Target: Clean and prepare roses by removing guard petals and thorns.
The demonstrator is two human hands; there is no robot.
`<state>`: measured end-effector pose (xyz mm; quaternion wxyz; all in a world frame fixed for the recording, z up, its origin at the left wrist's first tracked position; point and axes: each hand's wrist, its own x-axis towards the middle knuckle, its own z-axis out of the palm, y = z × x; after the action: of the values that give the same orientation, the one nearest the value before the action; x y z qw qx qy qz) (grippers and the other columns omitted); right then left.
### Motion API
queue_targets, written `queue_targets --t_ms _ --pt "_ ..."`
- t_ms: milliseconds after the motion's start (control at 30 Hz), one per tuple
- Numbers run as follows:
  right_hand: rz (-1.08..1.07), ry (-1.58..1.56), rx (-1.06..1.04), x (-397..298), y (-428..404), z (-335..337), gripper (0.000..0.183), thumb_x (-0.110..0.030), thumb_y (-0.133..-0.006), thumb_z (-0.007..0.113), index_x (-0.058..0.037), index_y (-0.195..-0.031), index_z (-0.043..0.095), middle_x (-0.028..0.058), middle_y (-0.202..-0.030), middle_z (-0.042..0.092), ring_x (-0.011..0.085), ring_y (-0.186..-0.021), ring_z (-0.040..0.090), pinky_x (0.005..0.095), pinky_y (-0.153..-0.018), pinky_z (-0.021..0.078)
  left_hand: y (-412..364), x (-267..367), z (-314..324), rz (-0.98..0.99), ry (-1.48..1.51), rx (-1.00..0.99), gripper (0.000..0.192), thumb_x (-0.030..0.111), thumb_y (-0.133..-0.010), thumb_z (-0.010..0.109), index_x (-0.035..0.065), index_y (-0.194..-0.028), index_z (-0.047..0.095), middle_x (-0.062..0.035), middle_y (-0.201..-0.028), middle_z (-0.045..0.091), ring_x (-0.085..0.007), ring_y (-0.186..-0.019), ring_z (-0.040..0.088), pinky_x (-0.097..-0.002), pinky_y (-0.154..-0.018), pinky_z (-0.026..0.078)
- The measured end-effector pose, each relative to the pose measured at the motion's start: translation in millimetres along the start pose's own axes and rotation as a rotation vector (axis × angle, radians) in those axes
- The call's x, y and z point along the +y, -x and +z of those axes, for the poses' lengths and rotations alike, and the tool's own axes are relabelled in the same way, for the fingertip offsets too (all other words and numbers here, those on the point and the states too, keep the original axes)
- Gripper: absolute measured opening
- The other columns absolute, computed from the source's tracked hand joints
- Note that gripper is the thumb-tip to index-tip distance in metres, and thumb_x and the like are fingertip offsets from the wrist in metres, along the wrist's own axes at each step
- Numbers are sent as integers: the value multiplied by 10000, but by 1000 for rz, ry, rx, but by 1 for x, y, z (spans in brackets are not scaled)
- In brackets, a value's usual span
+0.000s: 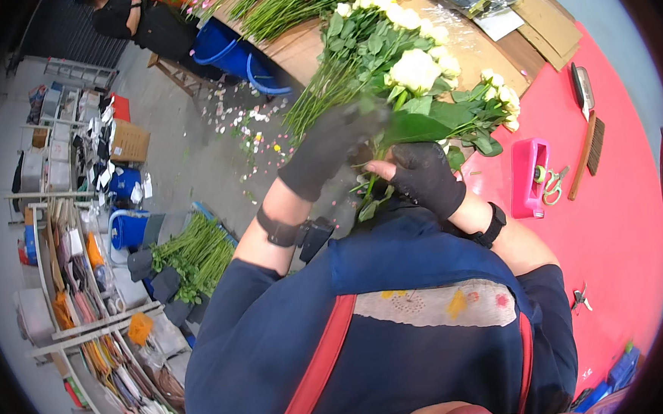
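Note:
My right hand point(429, 178), in a black fingerless glove, is closed around the green stem point(377, 184) of a white rose point(415, 71). The bare thumb lies across the stem, whose leafy lower end hangs before my lap. My left hand point(333, 147), also gloved in black, is beside the upper stem and its leaves. Motion blurs its fingers, so I cannot tell whether they grip anything. A broad green leaf point(426, 124) spreads between the hands and the bloom. Behind it lies a row of white roses point(405, 17) with long bundled stems point(324, 91).
On the pink tabletop point(611, 224) are a pink tape dispenser point(526, 181), scissors point(554, 186), a wooden-handled brush point(584, 154) and pruning shears point(582, 298). Blue buckets point(225, 48) stand near another person point(144, 25). Petals litter the floor point(191, 153); cut stems point(197, 252) lie at left.

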<state>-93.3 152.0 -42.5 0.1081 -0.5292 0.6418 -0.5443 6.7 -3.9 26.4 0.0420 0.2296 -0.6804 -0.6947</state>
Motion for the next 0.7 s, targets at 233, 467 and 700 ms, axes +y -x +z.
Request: queue_targets --t_ms 233,467,700 --pt "313 -212 -56 3 0 -8 231 -212 -824 750 -1 -784 665 109 -630 585 172 -569 540 316 -567 444 -1 -11 14 -10 -33 103 324 127 -914 622 -32 -1197 616 -49 -1164 639 -111 -1047 582 -274 -918 462" --pt "426 -446 0 5 2 -7 195 -114 -864 686 10 -1015 683 81 -828 672 107 -763 594 273 -711 482 8 -64 23 163 232 182 208 115 -979 536 8 -1140 613 -15 -1011 647 -71 -898 565 -240 -785 471" --pt "584 -377 143 14 -4 -19 200 -177 -906 671 7 -979 696 15 -788 669 80 -699 584 244 -622 475 20 -57 21 98 396 256 227 144 -986 536 0 -1146 608 -30 -987 651 -72 -858 581 -249 -744 486"
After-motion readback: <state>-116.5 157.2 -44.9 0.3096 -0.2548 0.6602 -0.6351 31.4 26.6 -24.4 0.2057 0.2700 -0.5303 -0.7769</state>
